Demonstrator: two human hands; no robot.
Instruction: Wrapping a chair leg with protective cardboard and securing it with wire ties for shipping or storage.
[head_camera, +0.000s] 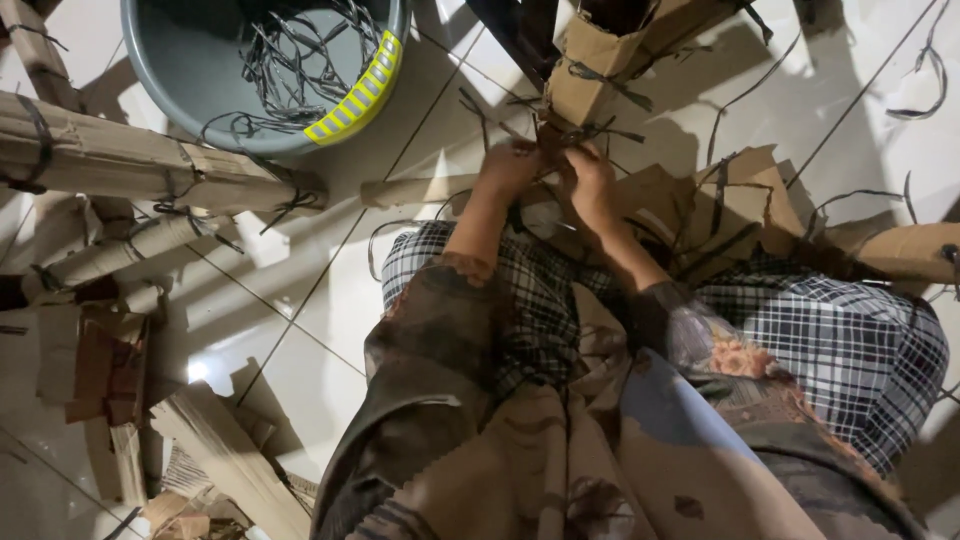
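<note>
A folded brown cardboard bundle (600, 55) stands in front of me, wrapped with thin black strap (600, 130). My left hand (508, 168) and my right hand (590, 185) meet at the bundle's lower end, both with fingers closed on the black strap where it crosses the cardboard. The exact grip is partly hidden in shadow. My arms reach out over my lap, which is covered by a checked cloth (820, 330).
A grey basin (190, 70) with a yellow striped band holds several loose black straps at the top left. Tied cardboard rolls (150, 160) lie at the left. Cardboard scraps (90, 370) pile at the lower left. Flat cardboard pieces (740, 200) and stray straps lie on the white tiled floor at the right.
</note>
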